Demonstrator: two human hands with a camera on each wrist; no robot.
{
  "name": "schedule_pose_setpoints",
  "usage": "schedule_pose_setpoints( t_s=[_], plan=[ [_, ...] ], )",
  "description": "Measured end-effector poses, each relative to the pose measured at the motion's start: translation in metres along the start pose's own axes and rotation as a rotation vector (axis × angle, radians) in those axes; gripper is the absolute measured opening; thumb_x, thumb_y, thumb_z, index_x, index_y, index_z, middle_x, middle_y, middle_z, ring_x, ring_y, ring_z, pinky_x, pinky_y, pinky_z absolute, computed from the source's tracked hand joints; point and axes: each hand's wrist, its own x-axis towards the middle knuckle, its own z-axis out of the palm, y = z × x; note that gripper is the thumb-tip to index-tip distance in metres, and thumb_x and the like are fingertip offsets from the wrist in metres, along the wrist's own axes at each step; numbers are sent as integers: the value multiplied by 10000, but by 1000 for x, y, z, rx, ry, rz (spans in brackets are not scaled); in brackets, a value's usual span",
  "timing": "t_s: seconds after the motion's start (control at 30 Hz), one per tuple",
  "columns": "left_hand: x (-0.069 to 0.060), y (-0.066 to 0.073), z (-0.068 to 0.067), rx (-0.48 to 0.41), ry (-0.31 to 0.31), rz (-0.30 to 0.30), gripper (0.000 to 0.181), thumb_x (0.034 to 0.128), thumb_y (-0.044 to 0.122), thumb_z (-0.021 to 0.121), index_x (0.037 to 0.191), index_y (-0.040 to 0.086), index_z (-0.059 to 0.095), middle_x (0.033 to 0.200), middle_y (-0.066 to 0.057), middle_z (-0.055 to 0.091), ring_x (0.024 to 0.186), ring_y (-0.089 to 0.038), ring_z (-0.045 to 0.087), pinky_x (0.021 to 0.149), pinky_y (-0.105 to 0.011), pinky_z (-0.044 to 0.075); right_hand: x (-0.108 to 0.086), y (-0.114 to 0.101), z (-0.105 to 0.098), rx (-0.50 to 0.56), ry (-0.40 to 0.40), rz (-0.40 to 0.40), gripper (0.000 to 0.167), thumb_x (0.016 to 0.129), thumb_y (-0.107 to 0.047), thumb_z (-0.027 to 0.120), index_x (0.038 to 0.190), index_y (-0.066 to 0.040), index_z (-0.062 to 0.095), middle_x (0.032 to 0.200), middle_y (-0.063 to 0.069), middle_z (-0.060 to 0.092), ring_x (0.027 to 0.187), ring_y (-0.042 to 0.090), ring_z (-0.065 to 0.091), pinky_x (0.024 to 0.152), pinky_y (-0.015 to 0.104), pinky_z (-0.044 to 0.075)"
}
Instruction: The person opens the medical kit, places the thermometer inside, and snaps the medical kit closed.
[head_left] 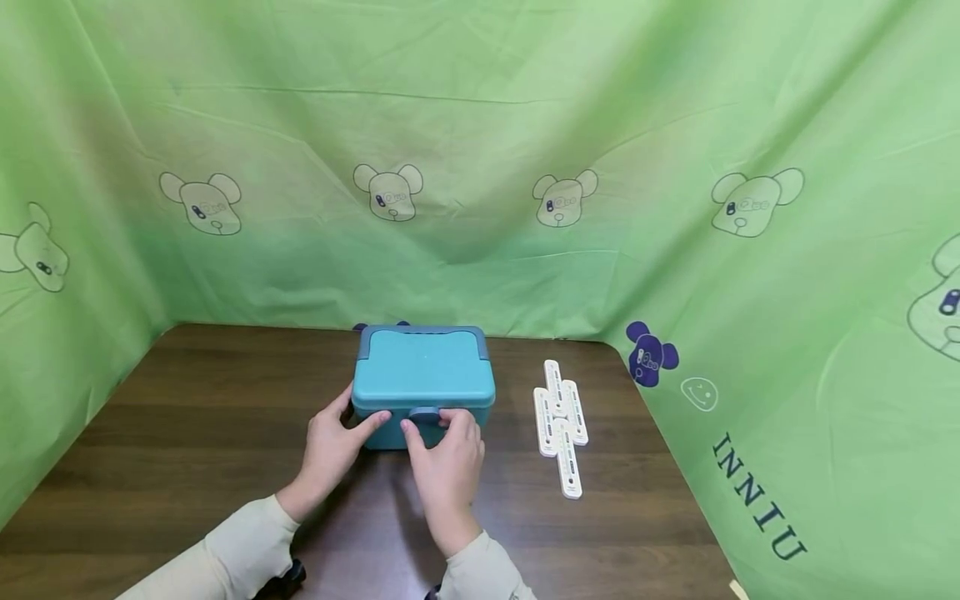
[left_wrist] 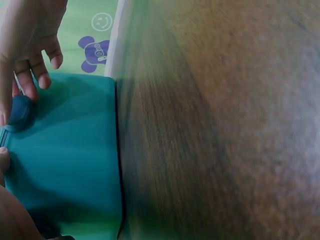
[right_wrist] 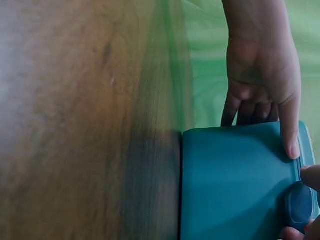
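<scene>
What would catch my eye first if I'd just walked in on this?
Probably the bright teal lidded box on the dark wooden table: the left hand holds its side and the right hand pinches the blue latch in front. Then the cluster of white printed strips to its right, and the green cloth behind, printed with cartoon animal heads.

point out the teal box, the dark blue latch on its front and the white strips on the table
Teal box (head_left: 423,367), head view: middle of its top.
Dark blue latch (right_wrist: 299,205), right wrist view: its outer face.
White strips (head_left: 563,442), head view: upper part of the lowest strip.
</scene>
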Motion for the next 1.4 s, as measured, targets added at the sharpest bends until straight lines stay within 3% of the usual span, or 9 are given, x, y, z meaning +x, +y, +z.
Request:
schedule_pose_setpoints(
  t_s=[0.23,0.4,0.9,1.03,1.4],
  plan=[
    [0,-1,1,-15,-2,-6,929,825,576,800,1546,100,459,1511,-106,545,1389,-280,527,1102,-514,471,5,-1,11,-81,84,-48,545,787,-530,860,1000,-137,548,864,7,561,806,185,524,790,388,326],
    [1,0,1,-27,-9,-8,924,829,576,797,1548,104,459,1513,-106,545,1385,-290,532,1097,-518,471,10,1,13,-130,134,-106,527,774,-519,862,949,-132,551,806,-8,540,735,196,488,753,389,293],
    [-3,3,4,11,5,20,854,877,447,803,1560,96,430,1507,-122,543,1365,-280,545,1039,-488,520,21,-2,1,-263,75,-162,494,731,-518,842,821,-147,528,690,-14,506,685,212,458,736,422,302],
    [-3,3,5,10,11,21,842,877,428,810,1557,103,436,1507,-117,544,1363,-280,548,1044,-486,517,17,-2,-2,-220,69,-136,488,750,-510,838,856,-132,549,743,-9,530,723,211,476,769,425,318],
    [-5,2,6,8,3,18,848,887,429,800,1565,88,421,1518,-125,531,1370,-296,542,1057,-484,499,-3,1,-3,21,69,21,456,767,-390,889,969,-116,585,899,86,657,907,248,567,881,445,348]
  ],
)
